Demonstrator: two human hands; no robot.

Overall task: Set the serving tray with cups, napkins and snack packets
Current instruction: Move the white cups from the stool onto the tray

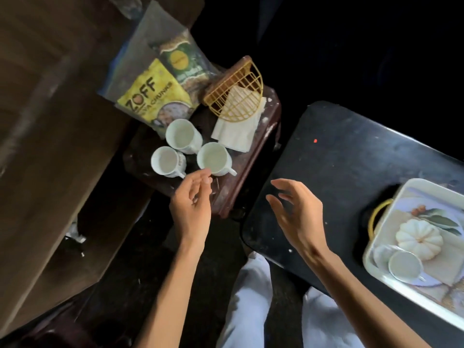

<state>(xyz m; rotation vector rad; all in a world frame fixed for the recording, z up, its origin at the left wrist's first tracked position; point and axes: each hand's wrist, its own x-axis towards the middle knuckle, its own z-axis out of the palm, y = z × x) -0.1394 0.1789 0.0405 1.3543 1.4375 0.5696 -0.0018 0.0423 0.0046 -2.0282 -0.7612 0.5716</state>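
Head view. Left hand [193,202]: grip open and empty, fingers loosely curled, fingertips [207,177] just beside the rim of the nearest white cup [213,158]; contact cannot be confirmed. Right hand [296,212]: grip open and empty, fingers spread, held over the near corner of the black counter [351,159], touching nothing.

Three white cups stand close together, upright, on the small brown stool [241,182]: the nearest one, a second cup [167,161] to its left, and a third cup [181,135] behind them. Behind the cups lean a yellow snack packet [153,96] and a green snack packet [184,64]. To their right, a yellow wire napkin holder [238,96] lies tilted over white napkins [237,133].

On the black counter, the serving tray [381,252], printed with a pumpkin, holds one white cup [404,266]. The tray's right part is cut off by the frame edge. The surroundings are dark and hard to make out.
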